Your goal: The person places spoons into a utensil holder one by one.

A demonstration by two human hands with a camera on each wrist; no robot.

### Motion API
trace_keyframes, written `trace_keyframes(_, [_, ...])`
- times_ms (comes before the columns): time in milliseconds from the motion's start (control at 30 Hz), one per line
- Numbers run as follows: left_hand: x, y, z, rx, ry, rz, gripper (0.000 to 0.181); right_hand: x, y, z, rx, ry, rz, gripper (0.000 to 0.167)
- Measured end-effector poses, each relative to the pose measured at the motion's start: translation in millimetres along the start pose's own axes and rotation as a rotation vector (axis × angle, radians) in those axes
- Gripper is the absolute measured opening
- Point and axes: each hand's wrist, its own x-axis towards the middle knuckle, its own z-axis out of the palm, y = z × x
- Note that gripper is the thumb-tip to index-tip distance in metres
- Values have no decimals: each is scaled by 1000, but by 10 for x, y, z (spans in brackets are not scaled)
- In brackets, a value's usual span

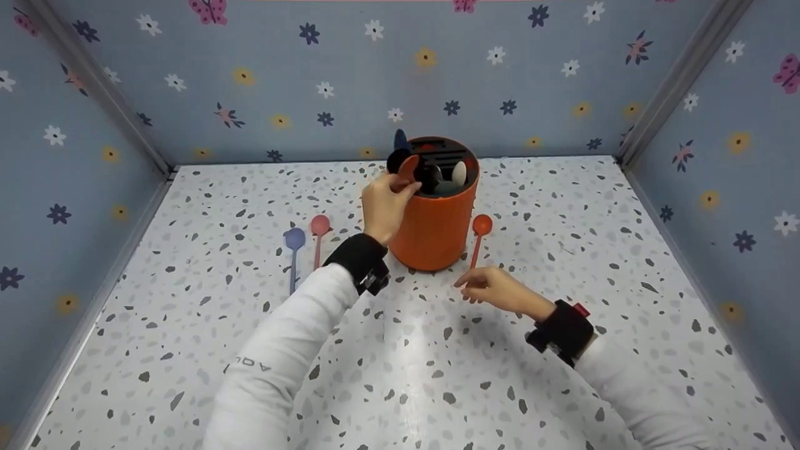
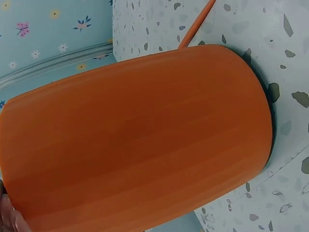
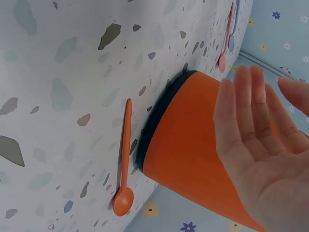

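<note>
An orange cylindrical utensil holder with a black slotted top stands upright on the table. At the near left of its rim, my left hand pinches an orange-brown spoon whose rounded end points up. Its lower part is hidden. In the left wrist view, only fingertips show at the lower left corner. My right hand hovers with loose fingers and nothing in them, near the handle end of an orange spoon lying right of the holder. In the right wrist view its palm faces the camera.
Left of the holder, a blue spoon and a pink spoon lie side by side on the speckled table. A white spoon and a blue-tipped utensil stick up from the holder. Flower-patterned walls enclose the table's back and sides.
</note>
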Motion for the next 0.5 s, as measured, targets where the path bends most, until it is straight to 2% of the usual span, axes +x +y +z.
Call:
trace_keyframes(133, [-59,-69,-34,-9,-14,-5,18,30,167,20,19,-5,13,23])
trace_keyframes(267, [-132,-188,-114,-56,8,7,16,14,219,11,47,-6,14,25])
trace_keyframes(333, [-157,-278,-171,-66,14,-7,17,3,233,5,49,-2,12,25])
trace_keyframes(400, [-170,-383,-247,-59,13,-43,18,-5,253,2,51,-4,14,25])
trace_keyframes(500, [-172,-558,-397,-11,1,-129,19,-14,291,1,50,-8,23,26])
